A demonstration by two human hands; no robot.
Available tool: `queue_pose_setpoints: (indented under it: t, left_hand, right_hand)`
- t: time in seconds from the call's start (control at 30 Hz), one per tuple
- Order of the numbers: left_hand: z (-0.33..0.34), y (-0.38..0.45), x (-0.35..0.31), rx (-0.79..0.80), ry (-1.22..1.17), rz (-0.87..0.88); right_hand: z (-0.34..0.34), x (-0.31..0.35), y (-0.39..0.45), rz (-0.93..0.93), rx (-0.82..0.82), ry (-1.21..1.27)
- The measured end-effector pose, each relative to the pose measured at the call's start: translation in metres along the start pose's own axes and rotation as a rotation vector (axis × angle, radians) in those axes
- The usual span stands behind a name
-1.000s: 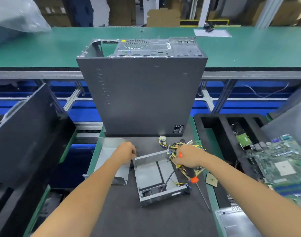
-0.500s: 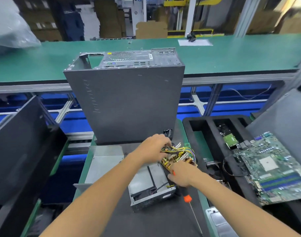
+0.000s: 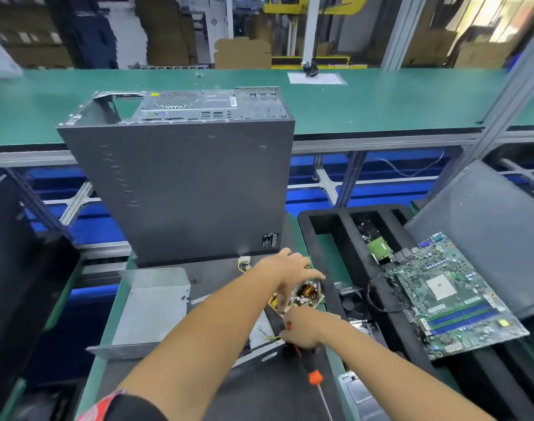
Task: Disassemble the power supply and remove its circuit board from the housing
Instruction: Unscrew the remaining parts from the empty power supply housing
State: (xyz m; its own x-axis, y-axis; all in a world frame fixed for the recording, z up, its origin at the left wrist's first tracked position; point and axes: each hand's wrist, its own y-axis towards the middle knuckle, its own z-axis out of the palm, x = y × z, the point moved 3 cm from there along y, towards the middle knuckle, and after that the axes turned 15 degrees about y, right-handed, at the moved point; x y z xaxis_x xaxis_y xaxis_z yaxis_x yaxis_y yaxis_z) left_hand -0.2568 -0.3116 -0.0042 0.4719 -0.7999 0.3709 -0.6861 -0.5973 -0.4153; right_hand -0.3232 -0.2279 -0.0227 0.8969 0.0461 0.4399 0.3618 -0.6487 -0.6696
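You're lifting the circuit board (image 3: 302, 296) out, left hand (image 3: 285, 268) gripping it, right hand (image 3: 302, 328) clutching the screwdriver (image 3: 309, 364); next, free its wires from the housing (image 3: 261, 335) beneath.

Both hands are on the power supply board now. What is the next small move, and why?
Probably lift the circuit board further to the right, clear of the housing. The left hand grips it from above, the right hand, also holding the screwdriver, grips its near edge, and a wire lies on the housing.

Left hand (image 3: 285, 270) gripping circuit board (image 3: 303, 296), right hand (image 3: 302, 328) holding screwdriver (image 3: 309, 364); open housing (image 3: 259, 338) beneath; computer case (image 3: 180, 183) behind
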Motion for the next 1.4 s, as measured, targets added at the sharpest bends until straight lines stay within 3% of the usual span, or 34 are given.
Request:
queue_pose_setpoints:
  t: [0.23,0.83,1.1,1.4]
  left_hand:
    - [-0.001,0.0,-0.01,-0.02,-0.016,0.065]
    - [-0.003,0.011,-0.009,-0.012,0.038,0.158]
    - [-0.012,0.005,0.02,-0.154,-0.297,-0.044]
    - [-0.047,-0.033,0.058,-0.255,-0.504,-0.143]
  right_hand:
    - [0.001,0.01,0.008,0.061,0.155,-0.154]
    - [-0.002,-0.004,0.004,0.045,0.158,-0.066]
    - [-0.028,-0.029,-0.012,0.214,0.314,0.021]
    - [-0.042,-0.028,-0.018,0.291,0.244,0.004]
